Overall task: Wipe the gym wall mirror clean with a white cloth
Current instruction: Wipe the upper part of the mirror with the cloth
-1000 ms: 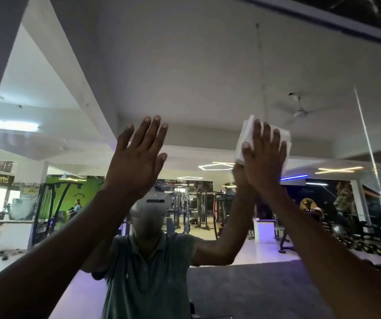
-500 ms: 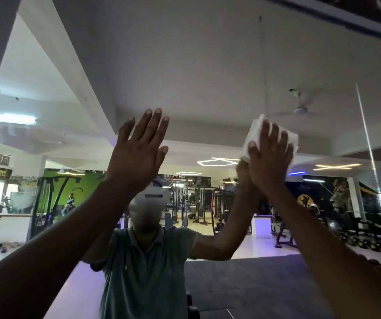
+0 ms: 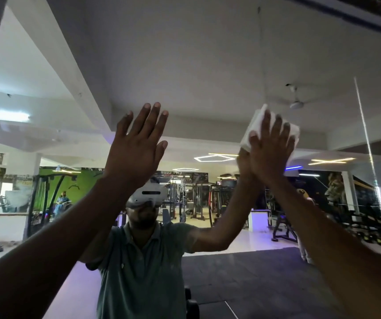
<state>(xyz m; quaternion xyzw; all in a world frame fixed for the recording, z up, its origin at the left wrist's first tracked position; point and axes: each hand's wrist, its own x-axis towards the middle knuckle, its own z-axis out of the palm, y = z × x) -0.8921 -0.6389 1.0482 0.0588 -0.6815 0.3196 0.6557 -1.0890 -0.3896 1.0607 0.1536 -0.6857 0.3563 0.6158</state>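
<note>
White cloth (image 3: 251, 125) lies folded flat against the mirror (image 3: 207, 65), high toward its right side, pressed there by the right hand (image 3: 270, 148) with fingers straight and spread to load the whole pad, while the left hand (image 3: 136, 146) rests open-palmed, seemingly bracing.

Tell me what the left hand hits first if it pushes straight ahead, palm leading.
Probably the wall mirror: the open left hand faces the glass with nothing visible between, though the gap is unclear.
</note>
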